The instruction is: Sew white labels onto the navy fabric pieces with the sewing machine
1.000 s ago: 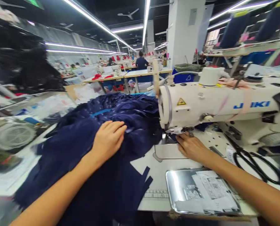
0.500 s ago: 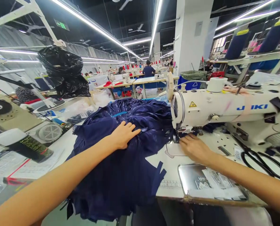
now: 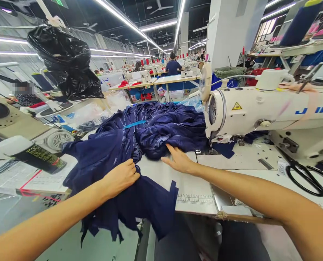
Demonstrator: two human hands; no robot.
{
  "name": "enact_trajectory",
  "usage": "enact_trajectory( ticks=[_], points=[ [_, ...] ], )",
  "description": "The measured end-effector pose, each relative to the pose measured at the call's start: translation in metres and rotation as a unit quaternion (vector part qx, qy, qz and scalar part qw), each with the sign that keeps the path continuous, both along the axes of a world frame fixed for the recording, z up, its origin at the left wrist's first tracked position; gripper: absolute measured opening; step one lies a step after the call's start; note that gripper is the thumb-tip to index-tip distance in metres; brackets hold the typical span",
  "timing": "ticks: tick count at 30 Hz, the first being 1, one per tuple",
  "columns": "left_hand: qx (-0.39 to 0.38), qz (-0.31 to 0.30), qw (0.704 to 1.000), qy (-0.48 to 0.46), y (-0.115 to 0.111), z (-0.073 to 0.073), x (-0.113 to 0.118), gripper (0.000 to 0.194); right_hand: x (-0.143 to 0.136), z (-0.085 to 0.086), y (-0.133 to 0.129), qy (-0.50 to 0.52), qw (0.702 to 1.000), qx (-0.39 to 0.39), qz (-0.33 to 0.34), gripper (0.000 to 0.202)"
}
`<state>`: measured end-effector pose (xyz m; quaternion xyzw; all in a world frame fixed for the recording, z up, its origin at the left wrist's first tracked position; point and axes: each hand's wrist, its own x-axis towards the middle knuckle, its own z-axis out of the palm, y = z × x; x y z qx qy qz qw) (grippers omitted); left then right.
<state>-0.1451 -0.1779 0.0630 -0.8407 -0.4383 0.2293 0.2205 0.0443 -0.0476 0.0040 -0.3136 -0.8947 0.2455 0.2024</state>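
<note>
A large heap of navy blue fabric pieces [image 3: 175,127] lies on the sewing table, with a bright blue strip [image 3: 135,124] across its top. My left hand [image 3: 123,176] is closed on the navy fabric [image 3: 99,152] at the near left of the heap, its fingertips partly hidden. At the heap's front edge, my right hand [image 3: 179,159] touches the cloth with its thumb and fingers apart. Just right of it stands a white sewing machine [image 3: 240,112]; a small navy piece [image 3: 224,148] lies beside its needle area.
Black-handled scissors [image 3: 308,177] lie at the right of the machine. A black and white spray can [image 3: 36,157] rests at the left. A black plastic bag [image 3: 66,61] hangs at the upper left. A person [image 3: 173,65] sits farther back among other worktables.
My right hand has left the needle area and moved left to the heap. My left hand has come down and left, drawing fabric with it; a gap in the heap now bares the tabletop.
</note>
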Motion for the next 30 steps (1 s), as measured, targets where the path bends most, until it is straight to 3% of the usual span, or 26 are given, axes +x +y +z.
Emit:
enact_trajectory(
  ticks=[3, 6, 8, 10, 12, 14, 16, 18, 20, 23, 26, 30],
  points=[
    [0.037, 0.007, 0.999, 0.039, 0.008, -0.018, 0.002, 0.034, -0.011, -0.002, 0.009, 0.040, 0.998, -0.022, -0.037, 0.065],
    [0.031, 0.027, 0.997, 0.059, 0.018, -0.019, 0.002, 0.021, -0.012, -0.005, 0.014, 0.065, 0.997, -0.030, -0.025, 0.060],
    [0.008, 0.019, 1.000, 0.008, 0.020, -0.013, 0.002, 0.014, -0.013, -0.007, 0.017, 0.080, 0.996, -0.029, -0.018, 0.058],
    [0.028, 0.013, 0.992, -0.120, 0.015, -0.007, 0.009, 0.014, -0.014, -0.008, 0.020, 0.089, 0.995, -0.029, -0.024, 0.059],
    [0.098, 0.031, 0.948, -0.301, 0.005, -0.009, 0.026, 0.023, -0.017, -0.009, 0.024, 0.098, 0.994, -0.029, -0.034, 0.060],
    [0.159, 0.053, 0.868, -0.468, -0.006, -0.024, 0.051, 0.022, -0.020, -0.010, 0.030, 0.116, 0.992, -0.024, -0.049, 0.061],
    [0.176, -0.012, 0.816, -0.550, -0.014, -0.048, 0.079, 0.020, -0.020, -0.011, 0.037, 0.142, 0.987, -0.012, -0.071, 0.061],
    [0.121, -0.119, 0.807, -0.566, -0.015, -0.068, 0.103, 0.023, -0.018, -0.011, 0.046, 0.162, 0.982, 0.001, -0.093, 0.057],
    [0.063, -0.142, 0.816, -0.557, -0.008, -0.078, 0.117, 0.023, -0.016, -0.010, 0.056, 0.167, 0.980, 0.006, -0.105, 0.054],
    [0.010, -0.133, 0.834, -0.535, 0.016, -0.073, 0.116, 0.025, -0.018, -0.008, 0.073, 0.162, 0.981, 0.005, -0.111, 0.052],
    [0.016, -0.160, 0.848, -0.505, 0.047, -0.061, 0.090, 0.021, -0.026, -0.005, 0.090, 0.152, 0.980, -0.003, -0.125, 0.053],
    [0.044, -0.232, 0.882, -0.408, 0.091, -0.056, 0.044, 0.036, -0.040, -0.002, 0.109, 0.133, 0.980, -0.030, -0.142, 0.052]
  ],
)
